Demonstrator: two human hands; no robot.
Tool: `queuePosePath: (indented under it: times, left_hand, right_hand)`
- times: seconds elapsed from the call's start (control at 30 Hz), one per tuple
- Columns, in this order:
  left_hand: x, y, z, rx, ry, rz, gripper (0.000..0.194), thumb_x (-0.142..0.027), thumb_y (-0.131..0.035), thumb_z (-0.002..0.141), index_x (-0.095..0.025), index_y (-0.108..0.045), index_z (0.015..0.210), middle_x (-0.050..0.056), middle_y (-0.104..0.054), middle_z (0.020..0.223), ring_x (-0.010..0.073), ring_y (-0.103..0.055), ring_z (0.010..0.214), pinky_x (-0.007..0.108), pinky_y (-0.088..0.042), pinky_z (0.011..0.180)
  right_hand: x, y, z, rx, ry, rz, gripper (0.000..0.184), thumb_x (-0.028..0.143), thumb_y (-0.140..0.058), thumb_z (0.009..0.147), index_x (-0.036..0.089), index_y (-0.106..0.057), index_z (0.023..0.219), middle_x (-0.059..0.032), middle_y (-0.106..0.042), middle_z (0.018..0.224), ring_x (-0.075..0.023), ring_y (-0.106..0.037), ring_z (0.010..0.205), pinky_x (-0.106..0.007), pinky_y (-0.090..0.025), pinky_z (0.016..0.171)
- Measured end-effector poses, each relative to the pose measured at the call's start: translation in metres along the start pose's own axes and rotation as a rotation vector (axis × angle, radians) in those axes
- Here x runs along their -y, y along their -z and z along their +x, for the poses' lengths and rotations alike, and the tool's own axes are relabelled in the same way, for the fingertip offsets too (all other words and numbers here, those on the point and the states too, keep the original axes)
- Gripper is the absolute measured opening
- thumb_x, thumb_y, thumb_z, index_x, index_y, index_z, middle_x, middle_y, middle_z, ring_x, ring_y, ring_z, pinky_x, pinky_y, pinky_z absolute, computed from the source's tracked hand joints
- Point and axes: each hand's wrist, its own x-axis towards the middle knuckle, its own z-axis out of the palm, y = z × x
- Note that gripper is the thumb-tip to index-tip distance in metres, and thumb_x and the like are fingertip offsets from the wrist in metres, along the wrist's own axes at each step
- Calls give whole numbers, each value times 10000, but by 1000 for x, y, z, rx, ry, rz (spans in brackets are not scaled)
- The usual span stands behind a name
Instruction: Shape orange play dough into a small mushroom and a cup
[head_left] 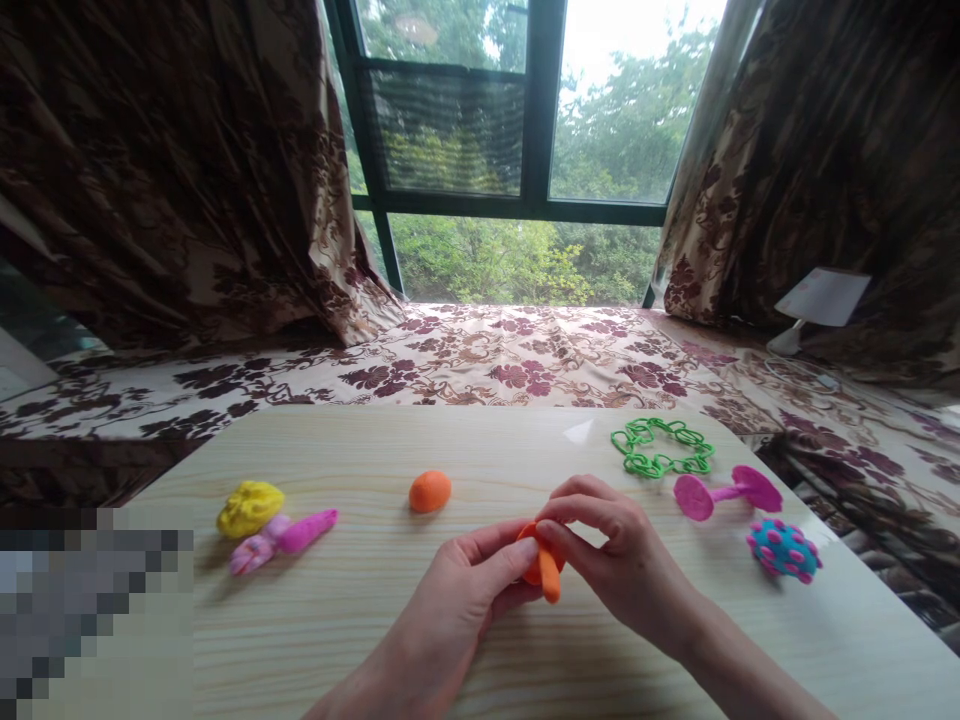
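Note:
Between my two hands is a piece of orange modelling clay [550, 578], with a rounded body and a finger-thick strip lying across it toward me. My left hand [480, 580] holds the clay from the left, its thumb pressed on the strip. From the right, my right hand [607, 530] pinches the top of the same piece with thumb and fingertips. Part of the clay is hidden behind the fingers. A separate orange clay ball [430, 492] rests on the table, beyond my left hand and apart from it.
On the light wooden table [360, 620], yellow clay [251, 508] and pink clay [307, 531] lie at left. At right are a green clay chain [645, 432], a magenta dumbbell shape [726, 493] and a blue lump with pink dots [784, 550]. A lamp [823, 297] stands beyond.

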Motion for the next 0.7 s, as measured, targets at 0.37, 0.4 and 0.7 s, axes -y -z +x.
queuePosePath:
  times: [0.37, 0.4, 0.7]
  left_hand:
    - [-12, -8, -5, 36, 59, 59, 254, -261, -562, 780, -124, -669, 964, 82, -635, 806, 167, -544, 808, 347, -412, 844]
    - [-11, -7, -5, 35, 57, 60, 251, -264, -559, 781, -125, -670, 959, 79, -632, 799, 165, -543, 801, 348, -413, 840]
    - [-4, -3, -2, 24, 46, 41, 236, -265, -541, 795, -132, -662, 947, 84, -626, 844, 179, -542, 850, 345, -427, 815]
  right_hand:
    - [2, 3, 0, 28, 3, 51, 124, 187, -528, 827, 188, -645, 789, -23, -558, 798, -131, -540, 765, -250, -432, 685]
    - [2, 3, 0, 32, 9, 47, 134, 185, -524, 829, 189, -647, 774, -23, -559, 792, -132, -539, 764, -252, -431, 685]
    - [4, 5, 0, 84, 18, 44, 164, 190, -505, 837, 216, -662, 877, -36, -556, 872, -140, -546, 814, -260, -440, 716]
